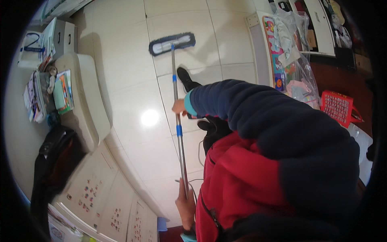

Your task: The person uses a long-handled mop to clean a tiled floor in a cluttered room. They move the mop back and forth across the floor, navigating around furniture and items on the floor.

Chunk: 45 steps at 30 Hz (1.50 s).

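One flat mop [178, 121]: silver pole [182, 155], blue collars [179, 130], dark-fringed head [171, 43].

Red jacket body [250, 171], quilted-looking navy sleeve [258, 103] with soft ridges, bright teal cuffs [190, 103], dark zip [215, 218], black trousers [217, 131], dark shoes [184, 77].

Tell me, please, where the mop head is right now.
In the head view, the mop head is on the floor near the top, slightly left of centre, at the upper end of the pole, above a shoe.
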Tool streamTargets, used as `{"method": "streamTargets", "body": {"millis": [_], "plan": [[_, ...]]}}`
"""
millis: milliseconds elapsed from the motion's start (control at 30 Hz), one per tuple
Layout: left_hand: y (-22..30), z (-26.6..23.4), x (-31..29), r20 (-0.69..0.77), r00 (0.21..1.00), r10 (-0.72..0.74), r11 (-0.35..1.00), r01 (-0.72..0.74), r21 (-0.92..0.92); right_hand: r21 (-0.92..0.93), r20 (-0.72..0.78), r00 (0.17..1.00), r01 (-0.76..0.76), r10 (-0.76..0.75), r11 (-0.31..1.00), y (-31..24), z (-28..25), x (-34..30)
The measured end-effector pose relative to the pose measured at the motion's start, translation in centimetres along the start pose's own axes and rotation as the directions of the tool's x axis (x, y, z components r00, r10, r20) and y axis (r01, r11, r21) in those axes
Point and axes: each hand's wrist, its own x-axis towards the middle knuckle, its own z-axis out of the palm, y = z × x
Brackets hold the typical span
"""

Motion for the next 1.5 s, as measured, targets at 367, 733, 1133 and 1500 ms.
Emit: {"method": "streamTargets", "body": {"millis": [367,733,1133,1500], "plan": [[-13.6,3.8,-23.8,0.019,0.896,-0.443,0.895,0.442,0.057,0.451,0.274,0.937,0.073,-0.216,0.889,-31.4,15.5,7.2],[-9.3,4.3,-12.5,0.048,0.964,-0.262,0.911,0.23,0.343,0.807,0.443,0.619,0.041,0.649,-0.59,-20.5,9.8,4.0],[32.5,12.3,27.8,0.064,0.982,-0.175,0.901,0.186,-0.393,0.938,-0.152,0.311,0.346,0.938,0.037,20.9,-22.5,-14.7],[51.0,21.0,46.4,0.058,0.953,0.298,0.954,-0.299,0.0,0.988,-0.111,0.106,-0.095,0.988,0.121,40.2,-35.1,-36.0]]}}
